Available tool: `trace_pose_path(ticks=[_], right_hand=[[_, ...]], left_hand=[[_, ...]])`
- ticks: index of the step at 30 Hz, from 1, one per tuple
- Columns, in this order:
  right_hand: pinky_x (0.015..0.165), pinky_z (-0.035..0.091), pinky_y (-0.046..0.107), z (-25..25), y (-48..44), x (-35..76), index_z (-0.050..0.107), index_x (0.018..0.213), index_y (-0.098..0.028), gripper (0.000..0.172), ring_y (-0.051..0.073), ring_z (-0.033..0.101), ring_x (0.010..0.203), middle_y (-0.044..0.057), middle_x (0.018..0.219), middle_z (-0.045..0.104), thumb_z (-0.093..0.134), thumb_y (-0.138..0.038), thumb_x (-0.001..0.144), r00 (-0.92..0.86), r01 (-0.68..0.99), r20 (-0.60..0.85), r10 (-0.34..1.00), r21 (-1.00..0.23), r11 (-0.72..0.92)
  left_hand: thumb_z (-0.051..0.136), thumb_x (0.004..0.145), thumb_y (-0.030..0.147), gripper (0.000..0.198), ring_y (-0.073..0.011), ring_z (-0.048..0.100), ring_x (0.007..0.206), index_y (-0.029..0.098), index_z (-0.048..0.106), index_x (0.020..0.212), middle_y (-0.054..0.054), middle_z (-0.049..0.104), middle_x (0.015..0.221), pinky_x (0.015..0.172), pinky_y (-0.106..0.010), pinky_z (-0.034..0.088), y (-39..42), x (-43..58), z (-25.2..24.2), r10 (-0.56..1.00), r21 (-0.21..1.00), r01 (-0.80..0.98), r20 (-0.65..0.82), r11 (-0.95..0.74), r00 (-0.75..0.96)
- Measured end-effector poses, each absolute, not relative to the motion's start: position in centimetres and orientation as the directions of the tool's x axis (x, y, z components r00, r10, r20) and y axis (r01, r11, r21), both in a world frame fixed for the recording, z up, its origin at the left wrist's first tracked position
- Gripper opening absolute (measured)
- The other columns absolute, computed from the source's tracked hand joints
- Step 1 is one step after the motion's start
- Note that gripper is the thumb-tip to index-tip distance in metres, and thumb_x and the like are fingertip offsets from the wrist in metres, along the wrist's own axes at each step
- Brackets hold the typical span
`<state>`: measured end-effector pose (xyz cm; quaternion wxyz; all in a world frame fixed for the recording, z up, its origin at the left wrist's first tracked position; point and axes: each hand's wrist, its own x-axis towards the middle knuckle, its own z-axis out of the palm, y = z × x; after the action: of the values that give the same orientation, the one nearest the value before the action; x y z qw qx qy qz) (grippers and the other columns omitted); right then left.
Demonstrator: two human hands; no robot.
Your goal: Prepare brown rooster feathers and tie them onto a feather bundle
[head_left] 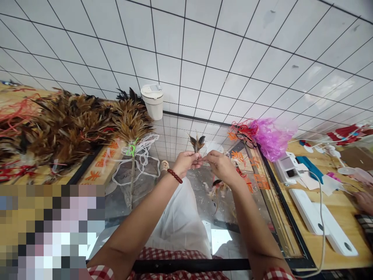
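A small bunch of brown and dark feathers point(197, 142) stands upright above the glass table, its tips pointing away from me. My left hand point(186, 161) grips it by the base between thumb and fingers; a dark red bead bracelet point(175, 176) circles that wrist. My right hand point(219, 165) is closed in a pinch close beside the base of the bunch. What lies between its fingertips is too small to make out. Loose feathers point(217, 186) lie on the glass below my right hand.
Left are a large feather pile point(64, 132), a feather duster point(128, 120) and white plastic strips point(145, 151). A white lidded bin point(153, 103) stands by the tiled wall. To the right are a pink plastic bag point(271, 136), white power strips point(323, 221) and another person's hand point(364, 201).
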<state>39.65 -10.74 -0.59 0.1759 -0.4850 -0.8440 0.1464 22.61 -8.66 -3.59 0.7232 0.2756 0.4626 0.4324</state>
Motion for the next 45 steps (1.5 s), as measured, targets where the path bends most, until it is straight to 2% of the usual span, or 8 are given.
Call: trace_pose_path(ticks=[8,14,18,22,26,29,33,45], right_hand=[[0.080,0.045,0.027,-1.1,-10.7,38.8,0.061,0.111,-0.019,0.027,0.018,0.064,0.089,0.006,0.094,0.070,0.048,-0.015,0.088,-0.328,0.719,0.261,0.908,-0.554,0.419],[0.080,0.044,0.028,-1.1,-10.3,39.3,0.063,0.110,-0.020,0.024,0.018,0.064,0.085,0.004,0.091,0.071,0.053,-0.020,0.088,-0.285,0.760,0.285,0.915,-0.515,0.397],[0.081,0.044,0.031,-2.2,-9.6,39.9,0.066,0.107,-0.018,0.023,0.020,0.062,0.086,0.008,0.094,0.069,0.053,-0.020,0.088,-0.079,0.846,0.322,0.943,-0.479,0.234],[0.079,0.044,0.029,-4.0,-9.8,38.1,0.071,0.098,-0.020,0.018,0.018,0.061,0.087,0.007,0.097,0.067,0.056,-0.023,0.088,-0.283,0.831,0.139,0.949,-0.459,0.315],[0.085,0.042,0.030,-5.3,-10.3,35.5,0.070,0.100,-0.020,0.018,0.021,0.057,0.097,0.009,0.101,0.064,0.058,-0.027,0.088,-0.387,0.829,0.103,0.916,-0.396,0.394],[0.082,0.040,0.029,-5.1,-10.4,35.0,0.067,0.090,-0.018,0.014,0.020,0.057,0.094,0.008,0.098,0.064,0.053,-0.019,0.089,-0.401,0.826,0.084,0.912,-0.397,0.400],[0.066,0.035,0.026,-3.5,-10.4,36.2,0.060,0.098,-0.020,0.016,0.017,0.058,0.076,0.004,0.088,0.066,0.045,-0.020,0.092,-0.331,0.853,0.037,0.943,-0.415,0.316],[0.072,0.038,0.027,-1.8,-10.7,36.8,0.066,0.096,-0.018,0.021,0.018,0.060,0.082,0.007,0.091,0.068,0.045,-0.020,0.093,-0.382,0.853,0.145,0.913,-0.324,0.408]], left_hand=[[0.079,0.070,0.024,0.021,-0.0139,0.063,0.051,0.008,0.068,0.066,-0.011,0.068,0.063,0.050,-0.023,0.051,-9.0,23.0,-4.5,0.865,0.818,-0.322,-0.374,0.478,0.334],[0.079,0.068,0.025,0.022,-0.0070,0.048,0.040,0.008,0.068,0.062,-0.003,0.056,0.050,0.038,-0.017,0.037,-8.3,21.3,-4.4,0.805,0.878,-0.170,-0.313,0.448,0.504],[0.078,0.070,0.024,0.018,-0.0053,0.046,0.042,0.009,0.067,0.069,-0.001,0.054,0.054,0.039,-0.016,0.037,-7.2,19.7,-3.9,0.876,0.811,-0.379,-0.310,0.446,0.369],[0.073,0.075,0.018,0.013,-0.0057,0.048,0.045,0.008,0.065,0.070,-0.001,0.054,0.056,0.041,-0.016,0.038,-6.8,19.4,-3.7,0.908,0.791,-0.447,-0.362,0.419,0.211],[0.069,0.078,0.016,0.012,-0.0062,0.048,0.044,0.008,0.065,0.070,-0.001,0.054,0.056,0.042,-0.018,0.039,-7.0,19.9,-3.7,0.918,0.821,-0.412,-0.357,0.396,0.172],[0.070,0.076,0.018,0.013,-0.0075,0.051,0.046,0.008,0.065,0.068,-0.002,0.057,0.056,0.045,-0.019,0.042,-7.2,20.3,-3.9,0.925,0.846,-0.374,-0.350,0.381,0.150],[0.072,0.074,0.018,0.013,-0.0117,0.063,0.061,0.010,0.067,0.065,-0.008,0.068,0.069,0.056,-0.020,0.048,-7.2,20.7,-4.2,0.939,0.896,-0.282,-0.338,0.344,0.071],[0.069,0.077,0.021,0.022,-0.0105,0.056,0.044,0.010,0.063,0.059,-0.008,0.063,0.056,0.043,-0.020,0.043,-8.0,20.5,-4.2,0.823,0.901,-0.050,-0.369,0.430,0.433]])
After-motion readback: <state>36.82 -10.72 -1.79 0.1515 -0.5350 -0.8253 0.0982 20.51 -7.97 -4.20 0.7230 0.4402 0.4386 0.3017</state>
